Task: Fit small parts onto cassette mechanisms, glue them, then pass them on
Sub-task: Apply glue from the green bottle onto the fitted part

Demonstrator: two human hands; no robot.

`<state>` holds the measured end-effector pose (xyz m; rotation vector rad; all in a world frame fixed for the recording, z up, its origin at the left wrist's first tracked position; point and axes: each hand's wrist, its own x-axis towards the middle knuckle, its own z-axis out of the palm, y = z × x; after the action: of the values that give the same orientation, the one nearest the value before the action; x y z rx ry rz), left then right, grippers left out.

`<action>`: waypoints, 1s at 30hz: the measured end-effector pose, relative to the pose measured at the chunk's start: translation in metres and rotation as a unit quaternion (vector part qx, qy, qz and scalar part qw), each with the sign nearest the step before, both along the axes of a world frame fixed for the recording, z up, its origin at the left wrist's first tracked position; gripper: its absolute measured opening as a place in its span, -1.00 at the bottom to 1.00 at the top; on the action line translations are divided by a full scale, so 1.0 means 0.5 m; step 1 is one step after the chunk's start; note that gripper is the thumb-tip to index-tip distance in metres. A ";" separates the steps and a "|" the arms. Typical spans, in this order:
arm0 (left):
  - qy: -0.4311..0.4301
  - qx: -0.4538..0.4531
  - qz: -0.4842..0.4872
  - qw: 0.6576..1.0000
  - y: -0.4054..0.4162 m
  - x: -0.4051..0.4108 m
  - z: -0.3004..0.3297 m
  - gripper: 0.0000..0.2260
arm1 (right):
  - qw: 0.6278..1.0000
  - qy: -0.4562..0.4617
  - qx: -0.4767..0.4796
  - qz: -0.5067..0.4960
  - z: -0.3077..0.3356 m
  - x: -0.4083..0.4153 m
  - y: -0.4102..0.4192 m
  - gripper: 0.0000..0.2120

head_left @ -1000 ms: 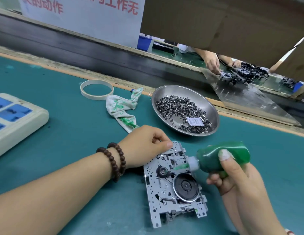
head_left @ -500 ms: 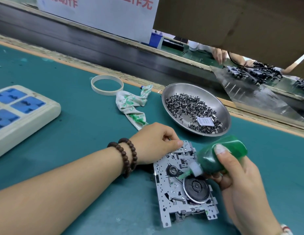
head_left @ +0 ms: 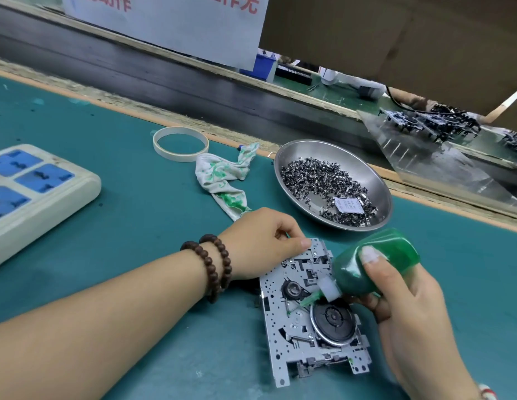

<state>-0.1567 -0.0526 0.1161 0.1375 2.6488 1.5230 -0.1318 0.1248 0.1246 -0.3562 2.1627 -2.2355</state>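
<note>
Left hand [head_left: 260, 243], fingers curled, pinches the upper-left corner of the cassette mechanism [head_left: 312, 316] lying flat on the green mat [head_left: 136, 241], while my right hand [head_left: 407, 310] grips the green glue bottle [head_left: 372, 264], nozzle tilted down onto the chassis beside the black flywheel [head_left: 333, 320]. Behind it I see a steel dish [head_left: 378, 180] of small parts [head_left: 318, 177] with a paper slip [head_left: 348, 204], its print too small to read. Farther out lie a stained rag [head_left: 222, 180], a tape ring [head_left: 181, 144], a power strip [head_left: 35, 183] and a white sign [head_left: 179, 21] with cropped red Chinese characters.

Shiny metal bowl [head_left: 375, 180] — translucent green plastic bottle [head_left: 375, 261] — matt teal mat [head_left: 142, 226].
</note>
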 end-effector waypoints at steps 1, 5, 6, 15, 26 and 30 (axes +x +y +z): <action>0.000 0.000 0.001 1.000 0.000 0.000 0.000 -0.85 | 1.000 0.002 0.008 -0.003 0.001 -0.001 0.000 -0.75; 0.001 -0.003 0.003 1.000 0.000 0.000 -0.001 -0.85 | 1.000 0.006 0.018 -0.023 0.000 0.001 -0.004 -0.63; 0.002 -0.004 0.004 1.000 0.000 0.000 -0.001 -0.85 | 1.000 0.004 0.010 -0.024 0.002 0.001 -0.004 -0.72; 0.000 -0.003 0.000 1.000 -0.001 -0.002 -0.002 -0.85 | 1.000 -0.007 -0.011 -0.004 0.004 0.001 -0.004 -0.88; -0.012 0.030 -0.011 0.999 -0.004 -0.004 -0.008 -0.83 | 0.995 -0.070 -0.063 -0.016 0.013 -0.001 0.004 -0.70; -0.010 0.056 -0.008 0.998 -0.001 -0.004 -0.012 -0.82 | 0.976 -0.172 -0.128 0.022 0.023 -0.011 0.011 -0.58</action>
<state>-0.1585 -0.0530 0.1102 0.1490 2.5413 1.6592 -0.1373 0.1305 0.1359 -0.0112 1.6880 -2.3467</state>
